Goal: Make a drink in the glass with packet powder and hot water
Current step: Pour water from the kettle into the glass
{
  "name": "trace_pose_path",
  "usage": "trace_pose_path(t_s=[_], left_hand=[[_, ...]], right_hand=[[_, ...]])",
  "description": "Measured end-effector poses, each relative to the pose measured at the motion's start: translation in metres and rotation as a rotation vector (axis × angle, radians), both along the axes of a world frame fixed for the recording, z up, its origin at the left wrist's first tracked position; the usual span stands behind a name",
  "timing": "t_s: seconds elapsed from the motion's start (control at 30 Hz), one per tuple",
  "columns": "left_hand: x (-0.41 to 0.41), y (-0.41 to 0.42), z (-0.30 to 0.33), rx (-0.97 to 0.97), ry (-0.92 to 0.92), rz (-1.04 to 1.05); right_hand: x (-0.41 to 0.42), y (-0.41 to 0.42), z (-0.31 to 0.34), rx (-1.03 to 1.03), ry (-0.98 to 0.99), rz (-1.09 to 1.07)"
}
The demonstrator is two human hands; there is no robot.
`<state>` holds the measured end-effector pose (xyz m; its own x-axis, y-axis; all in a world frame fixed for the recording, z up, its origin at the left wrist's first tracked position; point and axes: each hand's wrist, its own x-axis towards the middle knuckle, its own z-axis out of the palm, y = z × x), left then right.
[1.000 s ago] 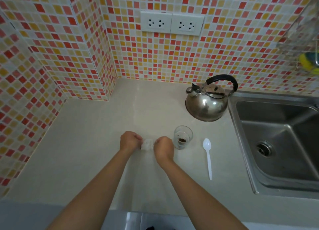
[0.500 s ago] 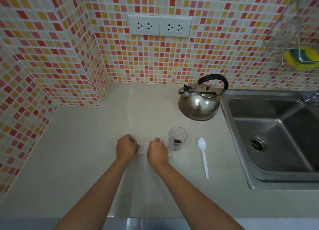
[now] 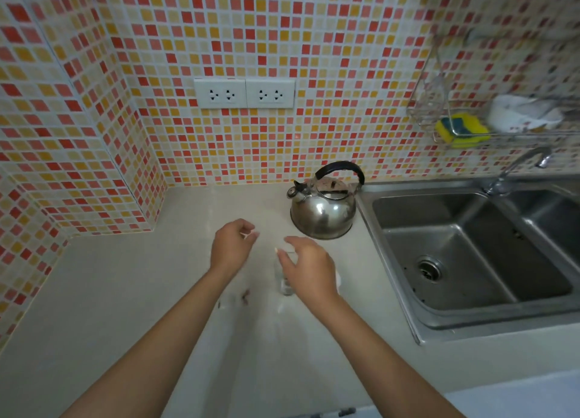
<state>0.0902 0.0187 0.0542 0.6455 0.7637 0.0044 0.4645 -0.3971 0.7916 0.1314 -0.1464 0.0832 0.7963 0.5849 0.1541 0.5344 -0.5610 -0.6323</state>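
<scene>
A small clear glass (image 3: 283,281) stands on the counter, mostly hidden behind my right hand (image 3: 309,270), which hovers above it with fingers spread and nothing in it. My left hand (image 3: 232,248) is raised to the left, fingers loosely curled and apart, holding nothing. The clear packet (image 3: 234,298), with brown specks of powder, lies flat on the counter beneath my left wrist. A steel kettle (image 3: 323,212) with a black handle stands just beyond both hands. Only a white sliver of the plastic spoon (image 3: 338,280) shows past my right hand.
A steel double sink (image 3: 464,254) with a tap (image 3: 518,169) fills the right side. Above it a wire rack (image 3: 439,116) holds a yellow sponge (image 3: 461,130) and white dishes. Tiled walls close the back and left. Two sockets (image 3: 244,93) sit on the back wall.
Both hands have let go of the packet, which now lies on the counter. They have lifted and moved away from me toward the kettle, the right one coming over the glass. The view has tilted up.
</scene>
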Motion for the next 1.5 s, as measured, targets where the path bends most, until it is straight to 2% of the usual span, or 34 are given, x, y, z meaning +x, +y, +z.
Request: trace_pose_path(t_s=[0.2, 0.33, 0.5, 0.67, 0.8, 0.93, 1.07, 1.3, 1.5], left_hand=[[0.074, -0.006, 0.047, 0.094, -0.002, -0.092], [0.12, -0.008, 0.058, 0.139, 0.068, -0.152], [0.161, -0.008, 0.052, 0.181, 0.177, -0.213], [0.184, -0.001, 0.037, 0.226, 0.298, -0.217], [0.191, 0.003, 0.028, 0.22, 0.314, -0.219], [0.197, 0.006, 0.024, 0.196, 0.29, -0.181], [0.198, 0.008, 0.021, 0.144, 0.247, -0.153], [0.19, 0.008, 0.029, 0.164, 0.23, -0.174], [0.174, 0.01, 0.055, 0.191, 0.155, -0.205]], right_hand=[[0.095, -0.028, 0.033, -0.01, -0.056, -0.173], [0.156, -0.019, 0.041, -0.063, -0.103, -0.104], [0.223, 0.007, 0.042, -0.244, -0.204, 0.009], [0.261, 0.024, 0.035, -0.459, -0.282, 0.149], [0.279, 0.035, 0.034, -0.483, -0.262, 0.224], [0.292, 0.044, 0.04, -0.381, -0.012, 0.289], [0.298, 0.044, 0.046, -0.293, 0.11, 0.345], [0.291, 0.038, 0.044, -0.116, 0.156, 0.324], [0.281, 0.032, 0.071, -0.079, 0.123, 0.345]])
